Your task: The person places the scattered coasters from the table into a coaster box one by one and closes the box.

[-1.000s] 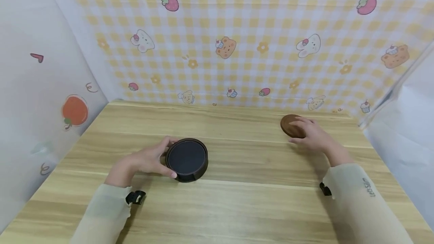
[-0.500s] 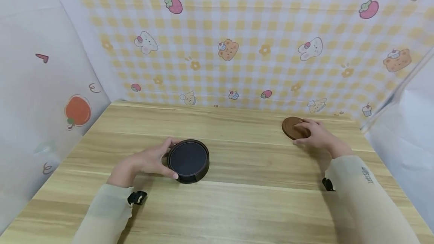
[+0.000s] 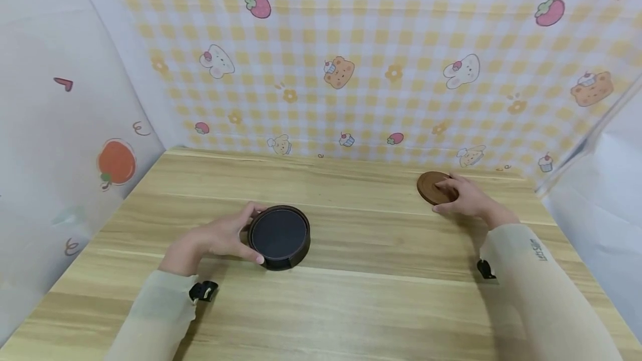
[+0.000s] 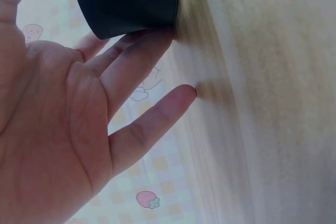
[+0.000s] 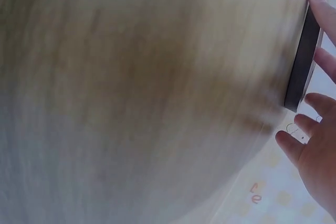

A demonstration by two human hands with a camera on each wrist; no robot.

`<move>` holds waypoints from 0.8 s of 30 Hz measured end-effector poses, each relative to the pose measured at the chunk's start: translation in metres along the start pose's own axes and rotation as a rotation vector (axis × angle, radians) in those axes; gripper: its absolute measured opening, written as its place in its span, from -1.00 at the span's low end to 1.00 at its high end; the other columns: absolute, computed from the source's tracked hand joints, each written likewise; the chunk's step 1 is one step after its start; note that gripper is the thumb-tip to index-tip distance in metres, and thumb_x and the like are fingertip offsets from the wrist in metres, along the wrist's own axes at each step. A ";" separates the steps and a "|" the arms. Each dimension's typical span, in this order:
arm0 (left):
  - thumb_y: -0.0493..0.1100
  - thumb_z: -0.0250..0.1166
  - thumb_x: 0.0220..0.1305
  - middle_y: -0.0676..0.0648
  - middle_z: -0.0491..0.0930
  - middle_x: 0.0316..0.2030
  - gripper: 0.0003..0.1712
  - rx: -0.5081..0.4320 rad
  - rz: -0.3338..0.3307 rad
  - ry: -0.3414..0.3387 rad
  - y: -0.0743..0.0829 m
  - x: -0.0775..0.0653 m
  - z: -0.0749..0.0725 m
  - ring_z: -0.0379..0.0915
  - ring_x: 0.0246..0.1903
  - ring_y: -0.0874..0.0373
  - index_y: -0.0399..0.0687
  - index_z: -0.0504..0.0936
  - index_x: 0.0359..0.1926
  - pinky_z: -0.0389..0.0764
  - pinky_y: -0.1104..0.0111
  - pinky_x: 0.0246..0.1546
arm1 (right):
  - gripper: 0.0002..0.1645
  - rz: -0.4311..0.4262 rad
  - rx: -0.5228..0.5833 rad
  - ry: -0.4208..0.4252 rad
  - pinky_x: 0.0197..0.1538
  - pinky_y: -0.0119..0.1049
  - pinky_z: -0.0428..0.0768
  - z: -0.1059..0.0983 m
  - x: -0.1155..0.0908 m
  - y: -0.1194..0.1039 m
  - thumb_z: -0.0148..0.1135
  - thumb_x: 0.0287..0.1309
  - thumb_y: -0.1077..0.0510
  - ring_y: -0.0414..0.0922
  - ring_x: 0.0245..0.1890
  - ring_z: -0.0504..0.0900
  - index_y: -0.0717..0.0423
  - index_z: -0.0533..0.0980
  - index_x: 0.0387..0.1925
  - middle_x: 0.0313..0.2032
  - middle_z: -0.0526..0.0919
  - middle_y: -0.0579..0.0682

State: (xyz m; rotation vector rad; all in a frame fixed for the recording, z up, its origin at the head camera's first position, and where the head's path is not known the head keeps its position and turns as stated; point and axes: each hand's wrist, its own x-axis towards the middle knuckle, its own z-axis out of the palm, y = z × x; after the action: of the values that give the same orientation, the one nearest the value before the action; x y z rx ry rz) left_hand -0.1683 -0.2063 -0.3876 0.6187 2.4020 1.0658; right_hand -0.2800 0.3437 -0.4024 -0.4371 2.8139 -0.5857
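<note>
A round black coaster holder (image 3: 279, 234) with a notch in its front wall stands left of the middle of the table, a black disc lying inside its rim. My left hand (image 3: 220, 237) grips its left side, thumb at the front and fingers behind. In the left wrist view, the fingers (image 4: 137, 59) reach under the dark wall of the holder (image 4: 126, 3). At the back right lies a round brown wooden coaster (image 3: 429, 188) with ring grooves. My right hand (image 3: 468, 198) holds its right part, thumb at the near edge, index finger bent over the top.
The wood-grain table (image 3: 351, 305) runs back to a yellow checked cloth wall (image 3: 371, 43) close behind the brown coaster. White sheets rise at the left (image 3: 45, 144) and right (image 3: 602, 183). Black straps (image 3: 203, 292) sit at both wrists.
My right hand has drawn slightly to the right over the brown coaster, its fingers more bent, so more of the disc shows. My left hand and the black holder stay in place.
</note>
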 end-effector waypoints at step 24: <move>0.01 0.61 -0.05 -0.34 0.37 0.31 0.17 0.005 -0.020 0.008 0.002 -0.001 0.000 0.24 0.35 -0.34 -0.22 0.04 0.39 0.25 -0.19 0.32 | -0.12 -0.005 0.009 0.039 0.27 0.34 0.21 0.004 -0.003 -0.007 0.46 0.03 -0.25 0.41 0.27 0.19 0.23 0.48 0.22 0.31 0.36 0.38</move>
State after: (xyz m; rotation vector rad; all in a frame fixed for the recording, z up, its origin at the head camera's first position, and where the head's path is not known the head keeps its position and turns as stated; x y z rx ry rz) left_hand -0.1668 -0.2061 -0.3860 0.5914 2.4133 1.0558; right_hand -0.2746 0.3368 -0.4022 -0.4360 2.8462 -0.6141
